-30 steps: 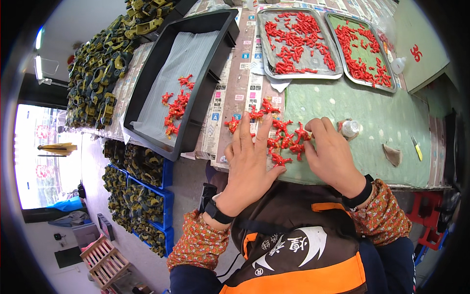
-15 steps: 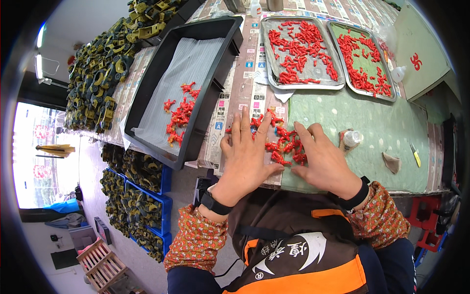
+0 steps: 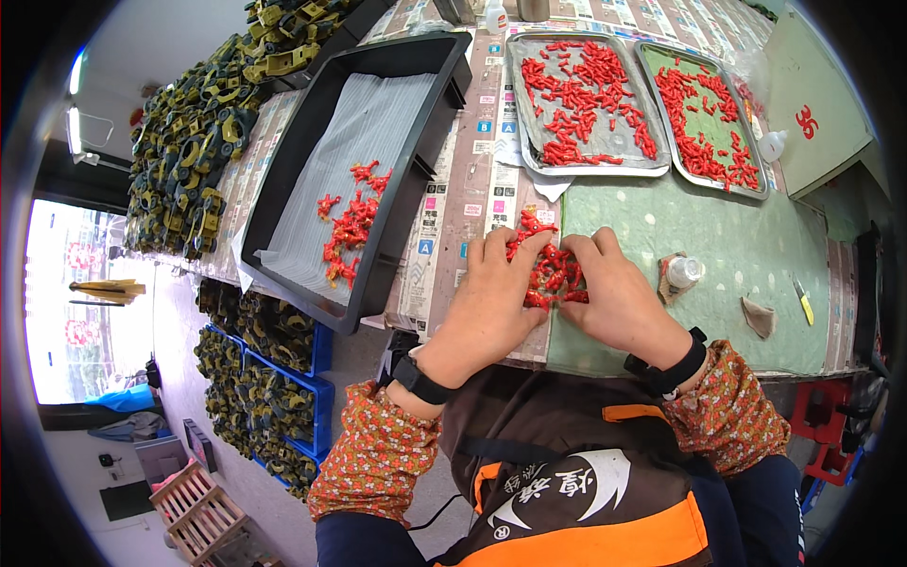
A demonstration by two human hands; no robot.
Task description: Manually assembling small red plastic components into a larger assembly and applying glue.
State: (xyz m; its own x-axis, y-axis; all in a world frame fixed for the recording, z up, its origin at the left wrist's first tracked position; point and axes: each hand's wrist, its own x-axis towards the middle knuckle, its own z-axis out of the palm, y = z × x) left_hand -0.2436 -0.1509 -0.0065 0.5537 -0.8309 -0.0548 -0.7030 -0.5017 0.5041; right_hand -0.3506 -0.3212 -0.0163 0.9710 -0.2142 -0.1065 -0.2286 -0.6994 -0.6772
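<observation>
Between my hands lies a heap of small red plastic figures (image 3: 549,272) with gold-coloured bits, at the front edge of the table. My left hand (image 3: 487,300) curls round the heap's left side. From the right, my right hand (image 3: 622,300) closes on it with bent fingers and thumb. Both hands press the figures together, and the fingers hide part of them. Left of the hands stands a black plastic tray (image 3: 404,180), lined with a white sheet (image 3: 331,170). More of the same red figures (image 3: 351,225) lie on that sheet.
Two metal trays (image 3: 605,171) (image 3: 746,192) of red parts stand at the back right. A small clear bottle (image 3: 685,272), a cloth scrap (image 3: 759,317) and a yellow-handled knife (image 3: 806,308) lie on the green mat (image 3: 737,236). Camouflage toy vehicles (image 3: 189,142) pile up at left.
My hands have drawn closer together, pulling the spread-out figures into a tighter heap. The left fingers have gone from stretched out to curled.
</observation>
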